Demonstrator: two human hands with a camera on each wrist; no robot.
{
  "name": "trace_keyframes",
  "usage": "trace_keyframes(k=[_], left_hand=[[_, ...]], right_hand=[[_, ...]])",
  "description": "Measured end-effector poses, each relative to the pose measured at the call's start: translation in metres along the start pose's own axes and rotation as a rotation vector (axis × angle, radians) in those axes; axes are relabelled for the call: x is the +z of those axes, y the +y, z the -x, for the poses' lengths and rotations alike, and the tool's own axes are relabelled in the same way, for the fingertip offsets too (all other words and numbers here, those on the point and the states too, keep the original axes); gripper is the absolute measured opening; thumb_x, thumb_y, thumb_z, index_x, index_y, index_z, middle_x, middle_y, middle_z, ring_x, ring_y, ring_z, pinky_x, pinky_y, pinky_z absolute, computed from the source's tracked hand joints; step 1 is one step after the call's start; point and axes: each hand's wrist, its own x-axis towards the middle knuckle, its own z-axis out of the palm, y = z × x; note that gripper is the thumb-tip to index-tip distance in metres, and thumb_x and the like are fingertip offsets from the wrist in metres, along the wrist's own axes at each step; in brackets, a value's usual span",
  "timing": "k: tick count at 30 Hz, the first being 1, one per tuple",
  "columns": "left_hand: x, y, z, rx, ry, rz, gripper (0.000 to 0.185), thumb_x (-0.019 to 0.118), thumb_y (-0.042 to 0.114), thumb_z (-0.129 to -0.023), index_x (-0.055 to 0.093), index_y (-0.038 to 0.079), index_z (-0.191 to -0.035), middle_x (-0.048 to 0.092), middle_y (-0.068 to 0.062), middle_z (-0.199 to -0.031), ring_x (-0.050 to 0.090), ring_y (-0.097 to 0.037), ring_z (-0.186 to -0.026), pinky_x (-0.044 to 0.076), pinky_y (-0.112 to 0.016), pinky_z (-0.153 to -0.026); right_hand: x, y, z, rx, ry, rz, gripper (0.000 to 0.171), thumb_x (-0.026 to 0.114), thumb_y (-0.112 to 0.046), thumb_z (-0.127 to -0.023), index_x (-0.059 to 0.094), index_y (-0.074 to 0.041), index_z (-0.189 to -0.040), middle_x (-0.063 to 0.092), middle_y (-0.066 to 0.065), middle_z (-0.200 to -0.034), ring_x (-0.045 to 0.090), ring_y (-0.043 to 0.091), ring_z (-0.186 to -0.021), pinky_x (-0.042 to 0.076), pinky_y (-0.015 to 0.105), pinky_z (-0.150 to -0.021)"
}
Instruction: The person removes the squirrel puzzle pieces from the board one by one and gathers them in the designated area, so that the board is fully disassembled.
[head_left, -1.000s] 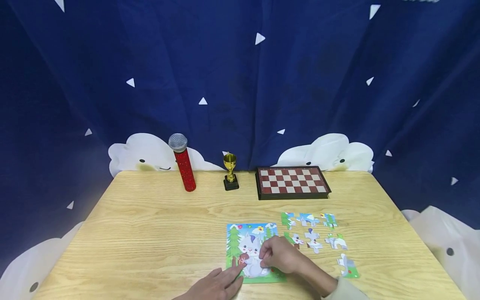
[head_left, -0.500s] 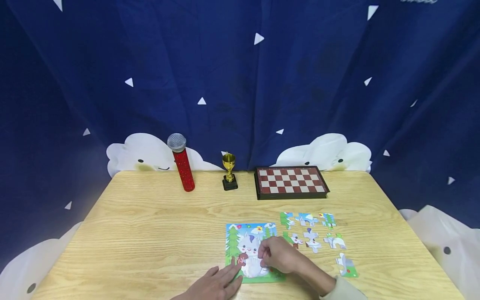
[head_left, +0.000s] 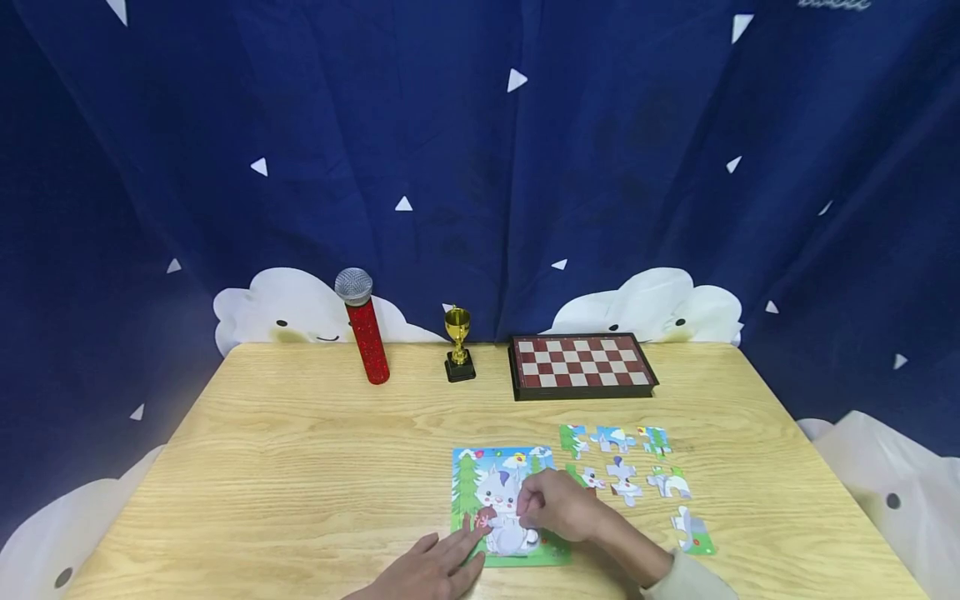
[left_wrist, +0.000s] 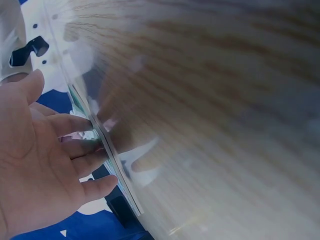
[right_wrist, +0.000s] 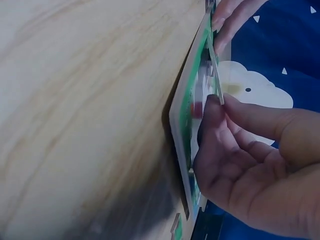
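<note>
A jigsaw puzzle board (head_left: 467,479) with a grey-white squirrel picture lies near the table's front edge. Straight fingers of my left hand (head_left: 431,571) rest on its lower left part; in the left wrist view this hand (left_wrist: 55,155) reaches over the board's edge. Above the board's right half is my right hand (head_left: 562,507), its fingertips close to the squirrel's body. The right wrist view shows its thumb and forefinger pinching the edge of a thin puzzle piece (right_wrist: 217,82), tilted up from the board (right_wrist: 182,117). The piece's far end reaches toward the left hand's fingers.
Several loose puzzle pieces (head_left: 623,481) lie in rows right of the board. Along the table's back stand a red microphone (head_left: 369,342), a small gold trophy cup (head_left: 459,343) and a chessboard box (head_left: 585,367). A dark blue curtain (head_left: 450,125) hangs behind the wooden table (head_left: 300,467).
The right hand has lifted very slightly, and the squirrel's lower body under its fingertips looks a little shifted. The left hand stays in place. The head view has moved slightly.
</note>
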Motion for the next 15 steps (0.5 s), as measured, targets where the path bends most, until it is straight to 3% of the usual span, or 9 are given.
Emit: trace_keyframes(k=[6, 10, 15], left_hand=[[0.001, 0.0, -0.001, -0.001, 0.002, 0.003, 0.072, 0.019, 0.063, -0.095, 0.054, 0.012, -0.133, 0.042, -0.008, -0.149, 0.047, -0.021, -0.132, 0.051, -0.039, -0.088], [0.002, 0.0, -0.001, 0.008, 0.017, -0.013, 0.071, 0.021, 0.063, -0.095, 0.054, 0.012, -0.132, 0.044, -0.009, -0.147, 0.048, -0.021, -0.131, 0.051, -0.039, -0.087], [0.001, -0.002, -0.001, 0.013, -0.013, -0.008, 0.07, 0.021, 0.062, -0.096, 0.053, 0.013, -0.134, 0.044, -0.009, -0.147, 0.047, -0.02, -0.132, 0.051, -0.037, -0.087]], right_hand=[[-0.01, 0.006, 0.006, 0.011, -0.033, -0.121, 0.004, 0.068, -0.003, -0.082, 0.064, -0.003, -0.081, 0.059, 0.001, -0.066, 0.056, 0.012, -0.06, 0.051, 0.026, -0.057], [-0.023, 0.012, 0.012, 0.004, -0.041, -0.148, 0.004, 0.067, -0.004, -0.083, 0.064, -0.001, -0.083, 0.059, 0.002, -0.067, 0.056, 0.012, -0.062, 0.051, 0.028, -0.057], [-0.043, 0.026, 0.022, -0.019, -0.05, -0.17, 0.006, 0.065, -0.005, -0.085, 0.063, 0.001, -0.085, 0.057, 0.001, -0.068, 0.054, 0.01, -0.062, 0.052, 0.029, -0.059]])
